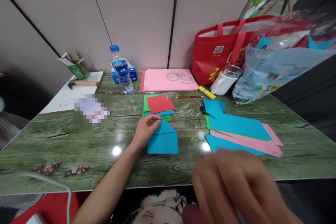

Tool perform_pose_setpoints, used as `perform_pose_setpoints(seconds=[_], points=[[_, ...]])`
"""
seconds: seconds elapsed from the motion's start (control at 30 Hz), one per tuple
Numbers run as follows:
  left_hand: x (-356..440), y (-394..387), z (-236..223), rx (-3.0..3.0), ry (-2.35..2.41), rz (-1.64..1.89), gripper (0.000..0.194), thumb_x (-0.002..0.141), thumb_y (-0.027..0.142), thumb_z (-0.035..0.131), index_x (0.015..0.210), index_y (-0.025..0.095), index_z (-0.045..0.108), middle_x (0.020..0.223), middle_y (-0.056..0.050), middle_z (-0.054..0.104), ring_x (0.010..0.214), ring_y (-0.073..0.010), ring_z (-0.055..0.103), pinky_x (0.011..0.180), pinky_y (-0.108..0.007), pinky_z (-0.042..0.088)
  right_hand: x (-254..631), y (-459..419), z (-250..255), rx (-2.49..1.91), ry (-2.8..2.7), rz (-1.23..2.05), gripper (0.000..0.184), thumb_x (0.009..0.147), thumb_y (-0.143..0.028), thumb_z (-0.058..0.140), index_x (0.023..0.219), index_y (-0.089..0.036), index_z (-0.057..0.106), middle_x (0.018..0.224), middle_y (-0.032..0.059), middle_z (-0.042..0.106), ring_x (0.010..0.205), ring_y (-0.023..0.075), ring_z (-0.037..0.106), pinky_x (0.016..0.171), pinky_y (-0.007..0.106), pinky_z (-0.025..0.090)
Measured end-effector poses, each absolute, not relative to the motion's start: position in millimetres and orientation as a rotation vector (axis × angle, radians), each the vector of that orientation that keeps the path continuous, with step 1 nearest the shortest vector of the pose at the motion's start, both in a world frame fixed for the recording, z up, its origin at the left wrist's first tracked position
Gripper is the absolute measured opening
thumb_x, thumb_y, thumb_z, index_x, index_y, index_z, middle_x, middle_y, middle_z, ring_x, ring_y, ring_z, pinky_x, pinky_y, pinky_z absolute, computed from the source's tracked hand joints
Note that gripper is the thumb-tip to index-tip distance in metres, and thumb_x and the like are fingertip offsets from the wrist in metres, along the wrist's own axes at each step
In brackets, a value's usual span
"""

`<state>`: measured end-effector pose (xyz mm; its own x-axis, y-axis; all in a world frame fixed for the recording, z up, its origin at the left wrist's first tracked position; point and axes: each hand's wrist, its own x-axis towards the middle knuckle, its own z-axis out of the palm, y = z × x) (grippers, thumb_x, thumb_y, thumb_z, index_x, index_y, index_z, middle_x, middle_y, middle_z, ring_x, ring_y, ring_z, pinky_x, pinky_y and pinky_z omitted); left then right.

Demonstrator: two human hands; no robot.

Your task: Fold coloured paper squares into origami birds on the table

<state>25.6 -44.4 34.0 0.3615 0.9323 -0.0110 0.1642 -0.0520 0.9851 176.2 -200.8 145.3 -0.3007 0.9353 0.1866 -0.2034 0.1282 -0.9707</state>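
Observation:
My left hand [148, 129] pinches the top corner of a blue folded paper [162, 141], which has a pointed flap like an envelope and lies on the table. Close to the camera, at the lower right, my right hand [233, 182] is raised and slightly blurred. Its fingers are curled in, and whatever they may hold is hidden. Just beyond my left hand sits a small stack of red, green and blue paper pieces [160, 103]. A pile of blue, pink and green paper sheets [238, 126] lies to the right, with black-handled scissors [203, 108] beside it.
At the back stand a water bottle [122, 70], pink paper with tape rings [168, 80], a red bag [210, 49], a white mug [223, 82] and a plastic paper packet [265, 73]. A glue stick [207, 92] and pencil [189, 97] lie nearer. A hammer [84, 83] rests left.

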Motion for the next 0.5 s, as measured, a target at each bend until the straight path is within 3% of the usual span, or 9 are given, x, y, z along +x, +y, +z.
perform_pose_setpoints(seconds=[0.1, 0.17, 0.2, 0.27, 0.37, 0.5], points=[[25, -46, 33, 1.502, 1.025, 0.887, 0.025, 0.067, 0.032, 0.065, 0.084, 0.014, 0.063, 0.079, -0.004, 0.066, 0.073, -0.0151, 0.060, 0.061, -0.022, 0.046, 178, -151, 111, -0.928, -1.283, 1.100, 0.036, 0.079, -0.055, 0.055, 0.060, -0.024, 0.054, 0.050, -0.0013, 0.058, 0.049, 0.0152, 0.056, 0.052, 0.030, 0.048], [25, -47, 34, 1.514, 1.031, 0.924, 0.026, 0.067, 0.032, 0.065, 0.085, 0.014, 0.062, 0.080, -0.004, 0.065, 0.074, -0.0154, 0.061, 0.060, -0.022, 0.047, 184, -125, 85, -1.152, -1.264, 0.864, 0.047, 0.087, -0.053, 0.039, 0.059, -0.021, 0.058, 0.059, 0.0028, 0.062, 0.060, 0.0154, 0.058, 0.062, 0.032, 0.049], [25, -47, 34, 1.521, 1.035, 0.944, 0.026, 0.067, 0.032, 0.065, 0.085, 0.014, 0.062, 0.080, -0.004, 0.065, 0.074, -0.0153, 0.061, 0.059, -0.022, 0.047, 186, -116, 72, -1.240, -1.249, 0.801, 0.043, 0.086, -0.052, 0.043, 0.064, -0.020, 0.060, 0.066, 0.0039, 0.064, 0.064, 0.0155, 0.059, 0.064, 0.032, 0.049], [25, -48, 34, 1.531, 1.033, 0.967, 0.027, 0.067, 0.032, 0.065, 0.088, 0.014, 0.061, 0.080, -0.004, 0.064, 0.070, -0.0142, 0.061, 0.056, -0.021, 0.047, 189, -104, 49, -1.296, -1.175, 0.819, 0.030, 0.077, -0.049, 0.058, 0.079, -0.019, 0.062, 0.082, 0.0052, 0.066, 0.075, 0.0175, 0.061, 0.067, 0.032, 0.050], [27, -49, 31, 1.522, 1.021, 0.972, 0.029, 0.067, 0.032, 0.065, 0.089, 0.014, 0.059, 0.076, -0.003, 0.064, 0.064, -0.0122, 0.060, 0.053, -0.020, 0.045, 188, -99, 27, -1.248, -1.070, 1.024, 0.038, 0.063, -0.043, 0.072, 0.091, -0.019, 0.059, 0.083, 0.0048, 0.068, 0.079, 0.0189, 0.064, 0.071, 0.033, 0.051], [30, -53, 28, 1.510, 1.042, 1.019, 0.029, 0.066, 0.032, 0.066, 0.089, 0.015, 0.059, 0.077, -0.002, 0.065, 0.062, -0.0114, 0.060, 0.054, -0.020, 0.046, 184, -102, 19, -1.227, -1.017, 1.144, 0.034, 0.066, -0.042, 0.070, 0.089, -0.019, 0.059, 0.074, 0.0021, 0.067, 0.070, 0.0176, 0.065, 0.064, 0.030, 0.052]])
